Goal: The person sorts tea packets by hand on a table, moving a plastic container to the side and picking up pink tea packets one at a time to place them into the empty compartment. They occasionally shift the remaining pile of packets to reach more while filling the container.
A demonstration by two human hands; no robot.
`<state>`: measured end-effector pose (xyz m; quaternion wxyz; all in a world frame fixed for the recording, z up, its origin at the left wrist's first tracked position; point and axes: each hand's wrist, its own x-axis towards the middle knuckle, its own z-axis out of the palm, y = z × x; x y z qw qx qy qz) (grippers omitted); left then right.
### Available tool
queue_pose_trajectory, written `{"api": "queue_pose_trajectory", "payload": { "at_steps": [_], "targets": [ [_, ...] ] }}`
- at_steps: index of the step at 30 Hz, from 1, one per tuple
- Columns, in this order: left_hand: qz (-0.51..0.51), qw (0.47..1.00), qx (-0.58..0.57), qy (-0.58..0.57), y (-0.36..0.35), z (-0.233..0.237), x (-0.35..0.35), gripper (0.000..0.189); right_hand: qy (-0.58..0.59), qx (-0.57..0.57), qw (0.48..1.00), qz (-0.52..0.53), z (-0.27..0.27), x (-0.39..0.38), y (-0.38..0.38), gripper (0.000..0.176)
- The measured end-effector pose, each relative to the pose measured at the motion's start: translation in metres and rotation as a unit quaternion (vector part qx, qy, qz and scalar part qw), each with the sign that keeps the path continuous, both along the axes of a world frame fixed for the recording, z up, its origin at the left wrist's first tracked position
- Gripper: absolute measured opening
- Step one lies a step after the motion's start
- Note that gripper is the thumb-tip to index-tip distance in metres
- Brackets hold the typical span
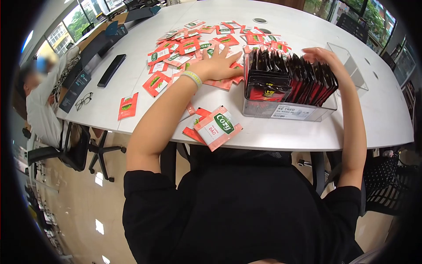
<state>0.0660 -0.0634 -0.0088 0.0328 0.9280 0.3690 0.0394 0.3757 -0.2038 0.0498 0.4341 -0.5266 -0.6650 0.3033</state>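
Note:
My left hand (214,67) lies with fingers spread on a loose pile of red and white Cozy tea packets (178,59). To its right stands a clear plastic box (259,109), packed with upright black and red sachets (269,88) in two rows. My right hand (324,57) reaches around the box's back right corner, its visible fingers stretched out above the sachets; the fingertips are partly hidden. Nearer to me, a Cozy packet (218,128) overlaps another red packet (192,133) by the table's front edge.
A second clear box (355,72) is behind my right forearm on the white table (281,136). Left of the pile lie a single red packet (128,107), eyeglasses (84,101) and a long black case (111,70). Another person (44,105) sits at the far left.

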Motion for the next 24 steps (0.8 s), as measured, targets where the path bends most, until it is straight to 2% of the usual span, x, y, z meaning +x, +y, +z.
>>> {"api": "queue_pose_trajectory", "payload": {
  "at_steps": [1,3,4,6,7,11,14,16,17,18,19,20,22,24],
  "targets": [
    [0.013,1.000,-0.009,0.022,0.000,0.000,0.003,0.082,0.002,-0.001,1.000,-0.005,-0.005,-0.005,0.002,0.047],
    [0.016,0.999,-0.007,0.033,0.003,0.000,0.004,0.074,0.170,-0.101,0.979,0.048,-0.010,-0.008,0.004,0.057],
    [0.011,0.999,-0.007,0.031,0.005,-0.001,0.002,0.074,0.169,-0.100,0.980,0.043,-0.013,-0.004,0.007,0.057],
    [0.013,0.999,-0.005,-0.034,0.009,-0.001,-0.002,0.063,0.171,-0.101,0.978,0.056,-0.009,-0.006,0.007,0.063],
    [0.009,0.998,0.012,-0.058,0.010,-0.003,-0.003,0.053,0.144,-0.078,0.986,0.030,-0.009,-0.010,0.003,0.067],
    [-0.046,0.994,0.028,-0.094,0.009,-0.003,-0.002,0.049,0.127,-0.072,0.988,0.042,-0.009,-0.004,0.003,0.069],
    [-0.075,0.992,0.015,-0.102,0.006,-0.005,0.004,0.049,0.157,-0.104,0.981,0.033,0.001,0.000,-0.004,0.070],
    [-0.068,0.995,-0.021,-0.067,0.001,0.000,0.006,0.051,0.161,-0.175,0.955,0.176,0.004,0.016,-0.006,0.070],
    [-0.069,0.995,-0.020,-0.066,0.002,-0.002,0.006,0.051,0.053,-0.146,0.981,0.119,0.005,0.022,-0.005,0.064],
    [-0.071,0.994,-0.019,-0.077,0.003,-0.004,0.005,0.052,0.053,-0.145,0.981,0.119,0.004,0.025,-0.008,0.064],
    [-0.072,0.993,-0.018,-0.089,0.005,-0.005,0.004,0.052,-0.004,-0.169,0.976,0.141,0.002,0.027,-0.012,0.050],
    [-0.071,0.993,-0.017,-0.090,0.004,-0.003,0.004,0.052,-0.061,-0.192,0.966,0.162,0.002,0.027,-0.013,0.045],
    [-0.066,0.994,-0.042,-0.079,0.003,-0.001,0.004,0.055,-0.045,-0.229,0.962,0.143,0.000,0.024,-0.009,0.046],
    [-0.074,0.990,-0.044,-0.110,-0.005,0.002,0.006,0.058,0.012,-0.164,0.959,0.231,-0.001,0.015,-0.008,0.051]
  ]
}}
